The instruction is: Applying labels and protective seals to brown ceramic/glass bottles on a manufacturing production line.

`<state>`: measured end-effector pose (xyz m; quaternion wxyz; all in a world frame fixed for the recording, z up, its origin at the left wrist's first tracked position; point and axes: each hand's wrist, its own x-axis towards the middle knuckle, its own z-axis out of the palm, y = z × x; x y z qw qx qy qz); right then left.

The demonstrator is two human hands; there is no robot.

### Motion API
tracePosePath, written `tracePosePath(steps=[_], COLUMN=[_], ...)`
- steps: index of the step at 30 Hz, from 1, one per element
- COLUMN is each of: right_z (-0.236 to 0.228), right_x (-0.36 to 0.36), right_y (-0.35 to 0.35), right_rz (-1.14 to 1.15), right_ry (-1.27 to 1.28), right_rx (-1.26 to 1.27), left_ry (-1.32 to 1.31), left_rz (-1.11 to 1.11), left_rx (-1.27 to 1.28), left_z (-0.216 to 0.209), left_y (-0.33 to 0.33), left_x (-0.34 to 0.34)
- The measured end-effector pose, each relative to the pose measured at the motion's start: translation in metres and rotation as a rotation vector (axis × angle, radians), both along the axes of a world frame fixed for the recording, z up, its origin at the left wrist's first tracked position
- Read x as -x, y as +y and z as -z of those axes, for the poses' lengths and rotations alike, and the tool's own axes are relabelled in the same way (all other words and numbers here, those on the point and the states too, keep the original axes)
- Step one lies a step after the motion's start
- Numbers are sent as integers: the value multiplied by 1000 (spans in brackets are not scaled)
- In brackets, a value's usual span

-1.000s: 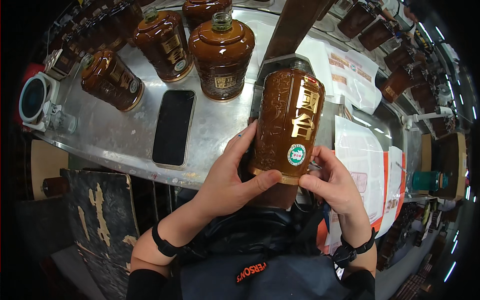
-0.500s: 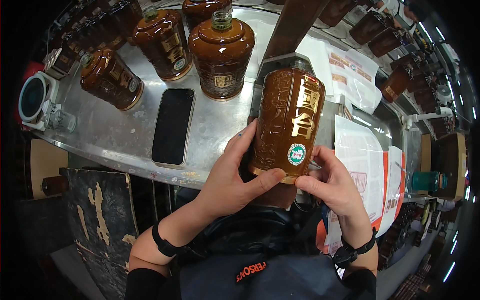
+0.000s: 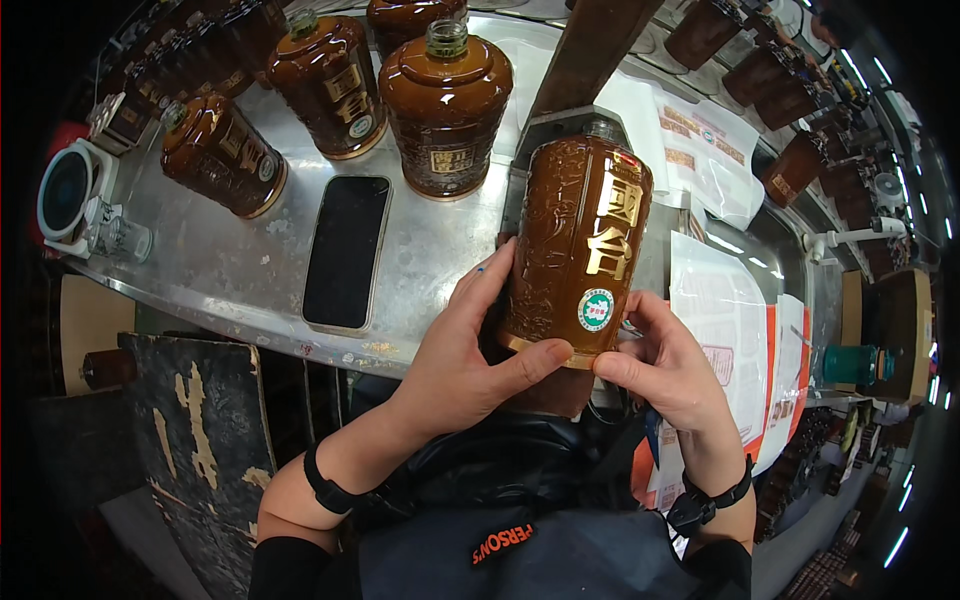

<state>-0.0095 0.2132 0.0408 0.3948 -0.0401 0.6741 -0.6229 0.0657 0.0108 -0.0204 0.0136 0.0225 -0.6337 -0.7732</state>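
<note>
Between my hands lies a brown glass bottle (image 3: 575, 240) with raised gold characters and a round green-and-white sticker near its base. Its neck points away from me into a dark metal holder (image 3: 620, 120). My left hand (image 3: 470, 345) wraps the bottle's left side, thumb on the gold rim of the base. My right hand (image 3: 665, 360) grips the lower right edge, its thumb on the same rim and its fingers curled behind. The undersides of both grips are hidden.
Left of the holder, several similar bottles (image 3: 445, 110) stand on the metal table (image 3: 240, 270). A black phone (image 3: 347, 250) lies before them. Sticker sheets (image 3: 715, 150) and papers (image 3: 715, 300) are at right. A glass jar (image 3: 125, 238) stands at far left, a green bottle (image 3: 855, 364) at far right.
The bottle has turned very slightly, its gold characters and sticker shifting a little to the right. Both hands keep the same hold.
</note>
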Motion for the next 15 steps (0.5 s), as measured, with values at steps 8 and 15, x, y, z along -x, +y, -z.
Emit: tracePosePath(steps=[8,15], right_z=[-2,2], right_x=[3,-2], right_y=[1,3], right_rz=[-31,18], right_ry=[21,30], right_rx=[-39,-10], left_ry=[76,936], left_rz=[-101,-269], left_rx=[397,1159], left_z=[-3,-7], left_y=[-4,5], left_x=[-8,-30])
